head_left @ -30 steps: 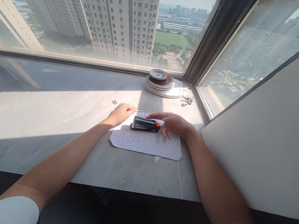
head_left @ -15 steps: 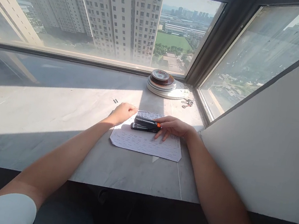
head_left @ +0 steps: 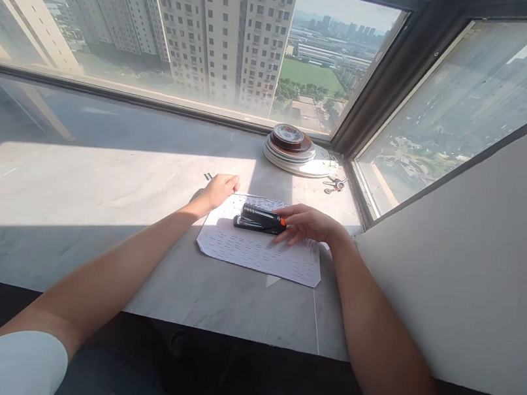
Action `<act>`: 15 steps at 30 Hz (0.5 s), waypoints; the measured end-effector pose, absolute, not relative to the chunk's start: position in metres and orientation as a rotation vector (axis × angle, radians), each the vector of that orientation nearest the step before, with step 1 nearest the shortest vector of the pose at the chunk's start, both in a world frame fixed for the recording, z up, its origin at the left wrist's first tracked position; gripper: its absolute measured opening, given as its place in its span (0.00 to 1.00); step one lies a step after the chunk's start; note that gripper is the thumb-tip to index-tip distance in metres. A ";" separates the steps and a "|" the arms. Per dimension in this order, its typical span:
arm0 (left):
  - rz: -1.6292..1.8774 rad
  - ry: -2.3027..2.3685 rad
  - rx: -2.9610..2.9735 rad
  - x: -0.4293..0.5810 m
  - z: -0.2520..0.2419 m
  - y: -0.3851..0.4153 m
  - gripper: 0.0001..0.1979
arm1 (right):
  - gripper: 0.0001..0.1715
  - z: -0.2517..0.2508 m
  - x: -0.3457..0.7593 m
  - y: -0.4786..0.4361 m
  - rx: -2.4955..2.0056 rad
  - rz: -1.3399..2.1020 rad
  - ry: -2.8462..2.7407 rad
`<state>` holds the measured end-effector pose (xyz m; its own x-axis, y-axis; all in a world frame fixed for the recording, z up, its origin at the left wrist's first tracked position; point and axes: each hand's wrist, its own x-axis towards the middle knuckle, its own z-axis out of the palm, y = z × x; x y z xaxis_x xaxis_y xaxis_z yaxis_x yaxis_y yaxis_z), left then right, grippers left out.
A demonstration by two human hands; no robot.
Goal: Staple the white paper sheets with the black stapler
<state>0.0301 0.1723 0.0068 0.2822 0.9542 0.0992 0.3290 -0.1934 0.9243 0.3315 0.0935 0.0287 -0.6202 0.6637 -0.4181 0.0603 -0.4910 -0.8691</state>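
A black stapler (head_left: 258, 218) with an orange rear end lies across the top of a printed paper sheet (head_left: 260, 253) on the grey stone window sill (head_left: 95, 199). My right hand (head_left: 309, 224) is closed on the stapler's orange end, thumb above and fingers in front. My left hand (head_left: 219, 189) is curled at the sheet's top left corner. Its knuckles touch a small dark strip of staples (head_left: 207, 176). What its fingers enclose is hidden.
A stack of plates (head_left: 293, 149) stands in the far right corner of the sill, with a bunch of keys (head_left: 333, 183) beside it. Window glass runs along the back and right. A white wall (head_left: 480, 269) closes the right side. The sill's front edge is near me.
My left hand has slid up and left, off the paper corner, to the strip of staples. My right hand has closed further onto the stapler's orange end. The view has shifted slightly.
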 end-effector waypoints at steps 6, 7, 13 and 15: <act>0.898 1.140 1.720 0.029 0.003 0.175 0.22 | 0.36 0.025 0.327 0.093 -1.163 2.097 -1.327; 0.898 1.139 1.720 0.029 0.003 0.175 0.22 | 0.34 0.025 0.325 0.091 -1.180 2.045 -1.362; 0.877 1.172 1.740 0.029 0.007 0.172 0.22 | 0.26 0.034 0.312 0.083 -1.110 1.237 -1.797; 0.885 1.179 1.734 0.028 0.008 0.170 0.21 | 0.27 0.034 0.306 0.083 -1.075 0.980 -1.959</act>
<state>0.0282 0.1703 0.0078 0.3083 0.9467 0.0936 0.3542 -0.2056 0.9123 0.3058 0.0830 0.0343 -0.4217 0.8831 0.2057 0.3647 0.3729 -0.8532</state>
